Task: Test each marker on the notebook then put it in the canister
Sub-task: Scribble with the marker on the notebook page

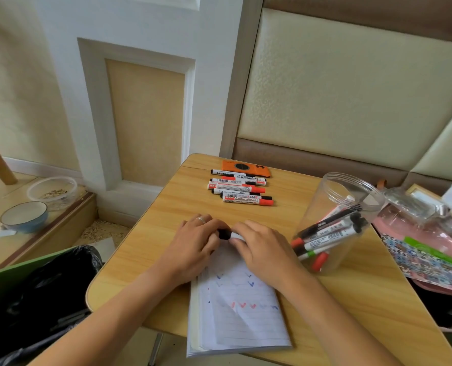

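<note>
Both my hands meet over the top of the open lined notebook [242, 320], which carries red and blue test ticks. My left hand [196, 244] grips the black cap end of a marker [229, 234]. My right hand [262, 249] holds that marker's white barrel, most of it hidden under the fingers. A clear plastic canister [336, 223] stands to the right of my hands, with several markers leaning inside. Several more markers [239, 188] with red and black caps lie in a row at the far side of the wooden table [166, 207].
An orange phone [246, 167] lies behind the marker row. Patterned bags and crumpled plastic [425, 241] crowd the table's right edge. A green bin with a black liner [42, 294] stands at the left. Two bowls [37, 207] sit on the floor ledge beyond it.
</note>
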{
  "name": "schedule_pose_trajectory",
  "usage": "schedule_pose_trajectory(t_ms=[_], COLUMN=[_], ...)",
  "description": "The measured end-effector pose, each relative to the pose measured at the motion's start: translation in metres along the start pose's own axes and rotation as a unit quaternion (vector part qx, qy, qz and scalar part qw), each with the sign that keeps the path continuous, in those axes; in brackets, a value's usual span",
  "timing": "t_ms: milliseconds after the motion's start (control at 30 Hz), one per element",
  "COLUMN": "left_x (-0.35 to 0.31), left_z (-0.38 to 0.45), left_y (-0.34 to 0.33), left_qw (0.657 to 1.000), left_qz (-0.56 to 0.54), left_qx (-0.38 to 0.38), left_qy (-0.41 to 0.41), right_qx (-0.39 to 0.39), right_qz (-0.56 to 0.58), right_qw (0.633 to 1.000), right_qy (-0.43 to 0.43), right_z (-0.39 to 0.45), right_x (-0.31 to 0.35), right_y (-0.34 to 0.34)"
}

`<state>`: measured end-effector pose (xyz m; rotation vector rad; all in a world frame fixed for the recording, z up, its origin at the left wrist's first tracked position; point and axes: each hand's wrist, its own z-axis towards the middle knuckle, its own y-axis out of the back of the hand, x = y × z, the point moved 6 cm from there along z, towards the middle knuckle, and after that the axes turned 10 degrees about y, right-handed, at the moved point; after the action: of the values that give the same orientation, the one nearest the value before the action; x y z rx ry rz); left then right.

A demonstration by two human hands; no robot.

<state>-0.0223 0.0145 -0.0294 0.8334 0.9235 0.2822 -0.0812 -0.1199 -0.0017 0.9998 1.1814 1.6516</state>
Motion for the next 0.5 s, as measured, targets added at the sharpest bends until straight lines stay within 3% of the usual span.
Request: schedule_pose_trajectory(t_ms=[267,500], left_x=[0.011,0.012], left_z=[0.007,0.009], left_y=[-0.002,-0.003], left_qw=[0.998,0.998], left_qz=[-0.043,-0.040], left_qx=[-0.017,-0.019], left_qy=[0.041,0.046], right_qx=[-0.054,-0.046], right_qz=[-0.020,-0.014], right_qw=[0.998,0.998], right_qy=[0.002,-0.026], right_z=[-0.002,-0.003], right_x=[0.010,0.008], right_y=[-0.011,-0.011])
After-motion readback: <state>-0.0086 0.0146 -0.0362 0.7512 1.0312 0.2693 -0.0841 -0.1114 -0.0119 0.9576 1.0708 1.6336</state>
